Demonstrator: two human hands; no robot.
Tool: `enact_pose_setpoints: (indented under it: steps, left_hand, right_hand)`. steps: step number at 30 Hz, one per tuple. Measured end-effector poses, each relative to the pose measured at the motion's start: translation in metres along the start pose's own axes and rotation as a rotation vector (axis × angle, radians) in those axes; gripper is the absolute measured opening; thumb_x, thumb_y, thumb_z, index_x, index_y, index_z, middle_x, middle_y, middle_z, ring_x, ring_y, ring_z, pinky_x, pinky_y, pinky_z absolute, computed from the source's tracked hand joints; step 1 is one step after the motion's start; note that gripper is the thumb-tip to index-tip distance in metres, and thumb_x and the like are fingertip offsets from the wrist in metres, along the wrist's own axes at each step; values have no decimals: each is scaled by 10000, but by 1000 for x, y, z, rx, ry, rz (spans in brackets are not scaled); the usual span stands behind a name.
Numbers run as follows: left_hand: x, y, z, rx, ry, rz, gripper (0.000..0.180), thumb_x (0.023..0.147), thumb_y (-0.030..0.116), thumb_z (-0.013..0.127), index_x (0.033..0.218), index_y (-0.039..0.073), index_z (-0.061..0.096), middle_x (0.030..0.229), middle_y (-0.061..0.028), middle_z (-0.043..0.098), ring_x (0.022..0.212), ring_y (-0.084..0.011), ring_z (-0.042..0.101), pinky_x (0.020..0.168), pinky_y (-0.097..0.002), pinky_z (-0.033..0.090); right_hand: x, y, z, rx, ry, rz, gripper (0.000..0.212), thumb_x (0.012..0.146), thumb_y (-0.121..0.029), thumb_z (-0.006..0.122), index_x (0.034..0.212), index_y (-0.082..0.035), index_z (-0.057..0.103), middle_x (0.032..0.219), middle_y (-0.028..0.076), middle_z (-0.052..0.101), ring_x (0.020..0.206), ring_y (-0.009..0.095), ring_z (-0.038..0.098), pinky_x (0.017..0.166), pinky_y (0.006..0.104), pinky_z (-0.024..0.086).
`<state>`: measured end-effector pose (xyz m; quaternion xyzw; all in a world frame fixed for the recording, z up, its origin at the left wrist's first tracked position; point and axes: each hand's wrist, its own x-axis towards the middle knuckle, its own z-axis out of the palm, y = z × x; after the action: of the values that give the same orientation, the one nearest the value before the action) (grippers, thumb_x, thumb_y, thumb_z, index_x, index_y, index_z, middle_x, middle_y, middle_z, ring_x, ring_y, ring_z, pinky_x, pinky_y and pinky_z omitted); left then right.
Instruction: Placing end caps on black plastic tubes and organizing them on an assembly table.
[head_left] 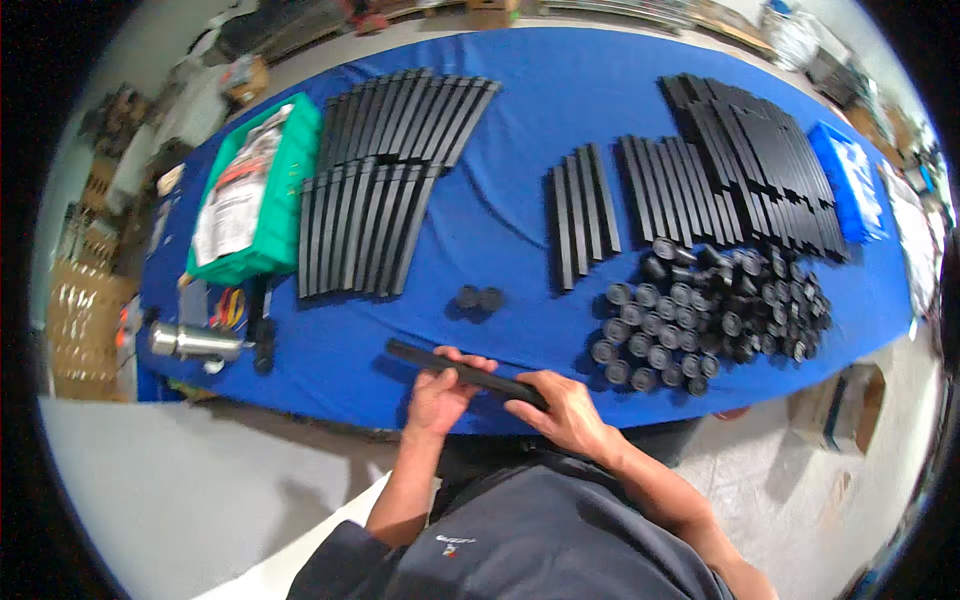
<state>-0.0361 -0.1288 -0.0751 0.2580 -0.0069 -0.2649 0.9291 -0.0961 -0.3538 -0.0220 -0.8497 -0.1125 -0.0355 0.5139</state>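
Observation:
A long black bar (481, 377) lies across both my hands, close to the table's front edge, tilted down toward the right. My left hand (445, 392) is wrapped under it near its middle, with the thumb on top. Around its right end my right hand (566, 408) is closed, so that end is hidden. Just beyond the bar, two small black round caps (478, 298) sit side by side on the blue cloth. A large group of similar black caps (655, 328) spreads to the right, some in rows and others heaped.
Black bars lie in rows at the left (372, 190), in a short row (585, 215) right of centre, and stacked at the far right (765, 150). A green crate (285, 215) holds printed packaging. A steel flask (195, 342) lies front left; a blue bin (845, 190) stands far right.

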Motion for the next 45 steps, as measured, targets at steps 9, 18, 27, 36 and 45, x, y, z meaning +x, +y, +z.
enact_pose_setpoints:
  steps: [9, 18, 27, 36, 45]
  left_hand:
    - [0, 5, 1, -20, 49, -16, 282, 901, 87, 688, 1146, 71, 551, 1189, -225, 643, 1183, -395, 598, 995, -503, 532]
    - [-2, 4, 4, -6, 52, -3, 270, 913, 102, 680, 1143, 58, 545, 1199, -231, 637, 1197, -395, 589, 1008, -492, 523]
    - [-3, 6, -2, 17, 53, -6, 325, 913, 129, 687, 1185, 52, 528, 1205, -215, 637, 1197, -378, 588, 1036, -489, 500]
    - [-2, 5, 0, 5, 46, -7, 322, 925, 126, 671, 1201, 49, 525, 1213, -210, 633, 1210, -380, 579, 1037, -497, 497]
    - [2, 5, -1, 25, 46, -17, 312, 927, 126, 669, 1192, 49, 525, 1240, -220, 614, 1230, -381, 564, 1043, -503, 490]
  right_hand:
    - [8, -14, -10, 104, -143, 192, 344, 853, -154, 706, 1146, -6, 604, 922, 169, 612, 833, 327, 641, 634, 424, 538]
    - [5, -5, -4, 199, -114, 186, 384, 884, -233, 717, 1176, -1, 623, 878, 180, 677, 824, 272, 686, 669, 312, 536]
    - [12, -15, -10, 260, -62, 230, 353, 902, -225, 683, 1146, 17, 604, 782, 135, 629, 661, 259, 652, 593, 383, 530]
    - [2, 1, 2, 189, -18, 117, 339, 846, -159, 723, 1121, 1, 608, 902, 179, 613, 809, 341, 645, 671, 413, 540]
    - [6, -3, -8, 285, -68, 188, 351, 855, -160, 726, 1150, -10, 611, 915, 183, 621, 806, 376, 638, 717, 444, 523]
